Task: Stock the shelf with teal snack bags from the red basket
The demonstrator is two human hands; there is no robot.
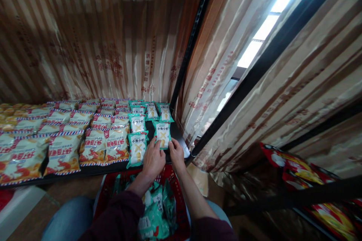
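A teal and white snack bag [163, 131] is held by its lower edge between my two hands, over the right end of a black shelf [179, 135]. My left hand [154, 158] grips its lower left corner, the fingers bent. At the lower right corner, the fingers of my right hand [177, 153] close on the same bag. To the left stands a column of matching teal bags [137, 147]; two more, such as this teal bag [164, 112], sit behind. Below my forearms is a red basket [183, 211] holding several loose teal bags [158, 211].
Rows of red, white and blue-edged snack bags [63, 152] fill the shelf's left side. A black metal post [195, 37] rises at the back corner, and a slanting black bar [243, 86] crosses on the right. Brown printed sheeting [118, 45] hangs behind. Red and yellow packs [299, 169] lie at lower right.
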